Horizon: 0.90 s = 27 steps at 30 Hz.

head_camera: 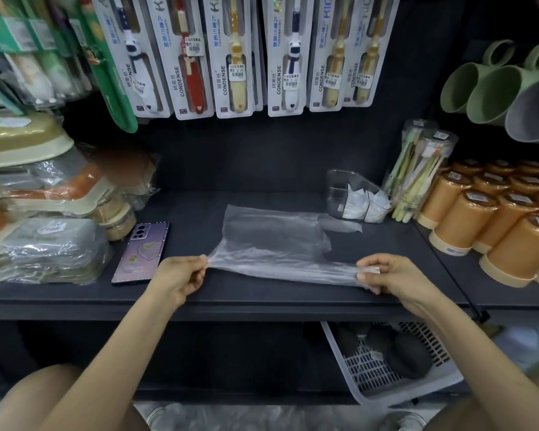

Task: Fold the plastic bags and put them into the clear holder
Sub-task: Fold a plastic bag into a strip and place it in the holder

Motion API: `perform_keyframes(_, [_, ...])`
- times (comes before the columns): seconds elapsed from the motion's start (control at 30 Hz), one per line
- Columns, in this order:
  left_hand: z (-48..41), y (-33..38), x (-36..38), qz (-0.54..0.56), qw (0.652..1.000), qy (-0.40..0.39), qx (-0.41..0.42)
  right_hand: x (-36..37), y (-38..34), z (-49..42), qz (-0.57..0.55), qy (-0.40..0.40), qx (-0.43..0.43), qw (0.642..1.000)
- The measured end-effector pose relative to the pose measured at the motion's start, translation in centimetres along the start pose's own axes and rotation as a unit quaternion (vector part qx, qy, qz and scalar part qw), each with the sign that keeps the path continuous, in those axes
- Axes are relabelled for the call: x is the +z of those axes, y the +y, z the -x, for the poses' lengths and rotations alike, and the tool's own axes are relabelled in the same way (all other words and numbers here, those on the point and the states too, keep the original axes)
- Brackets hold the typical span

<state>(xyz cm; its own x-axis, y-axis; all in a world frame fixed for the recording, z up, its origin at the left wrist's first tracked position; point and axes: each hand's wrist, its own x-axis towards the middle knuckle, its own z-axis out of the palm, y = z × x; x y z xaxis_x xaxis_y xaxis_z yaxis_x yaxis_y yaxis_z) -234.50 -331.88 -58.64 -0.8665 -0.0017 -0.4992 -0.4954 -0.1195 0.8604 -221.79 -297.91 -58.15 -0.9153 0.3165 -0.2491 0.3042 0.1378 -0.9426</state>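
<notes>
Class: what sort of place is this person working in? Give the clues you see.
Probably a small household-goods shop: carded toothbrushes with price stickers hang above the dark shelf, and identical orange cups stand in rows.

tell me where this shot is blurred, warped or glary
Head view: wide-angle distortion bows the shelf edge and fans the toothbrush packs outward; a smeared patch sits above the wrapped goods, whose film glints; the plastic bag, pinched by left hand and right hand, looks sharp.

Single head camera, looking forward-down, close over dark shelf (pixel 262 209).
</notes>
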Motion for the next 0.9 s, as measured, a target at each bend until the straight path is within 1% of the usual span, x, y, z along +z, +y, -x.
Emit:
perform_keyframes(0.07, [-0.2,-0.6,0.2,-0.076,0.996,0.025,0.037,-0.1,0.1,0.1,0.008,-0.008,0.007,1.0])
perform_keyframes(0.13, [-0.2,-1.1,0.5,-0.109,0.992,0.034,0.05,0.0,0.1,0.2,0.019,-0.011,0.015,1.0])
perform_keyframes(0.27, [0.1,-1.0,0.8,-0.129,0.99,0.023,0.045,-0.2,0.0,0.4,0.018,-0.019,0.032,0.999])
perform_keyframes(0.37, [0.2,-1.0,0.8,-0.116,0.992,0.024,0.044,-0.5,0.2,0.6,0.012,-0.008,0.047,0.999])
perform_keyframes(0.5, [0.4,-1.6,0.8,-0.135,0.988,0.034,0.067,-1.2,0.2,1.0,0.006,-0.002,0.079,0.997])
perform_keyframes(0.53, [0.5,-1.7,0.9,-0.145,0.985,0.039,0.08,-1.2,-0.1,1.0,0.032,0.002,0.078,0.996])
perform_keyframes(0.57, [0.5,-1.9,0.8,-0.157,0.982,0.041,0.094,-1.1,-0.5,1.1,0.082,0.014,0.065,0.994])
perform_keyframes(0.6, [0.6,-2.0,0.8,-0.171,0.978,0.041,0.109,-0.8,-1.0,1.1,0.158,0.039,0.036,0.986])
perform_keyframes(0.63, [0.7,-2.0,0.8,-0.186,0.974,0.04,0.122,-0.3,-1.6,1.0,0.247,0.077,-0.013,0.966])
perform_keyframes(0.67, [0.8,-2.1,0.7,-0.202,0.969,0.039,0.135,0.7,-2.3,0.9,0.332,0.111,-0.083,0.933])
perform_keyframes(0.7, [0.9,-2.2,0.6,-0.216,0.964,0.039,0.148,2.0,-3.1,0.8,0.393,0.127,-0.16,0.897])
perform_keyframes(0.73, [1.0,-2.3,0.5,-0.229,0.96,0.039,0.159,3.8,-4.0,0.6,0.417,0.115,-0.224,0.873])
perform_keyframes(0.77, [1.1,-2.3,0.4,-0.243,0.954,0.04,0.168,5.8,-4.8,0.3,0.42,0.084,-0.266,0.864])
perform_keyframes(0.8, [1.1,-2.4,0.3,-0.258,0.949,0.041,0.175,8.0,-5.4,-0.3,0.416,0.045,-0.289,0.861])
perform_keyframes(0.9, [1.0,-2.6,-0.2,-0.32,0.924,0.056,0.203,14.4,-6.5,-3.1,0.437,-0.043,-0.298,0.847])
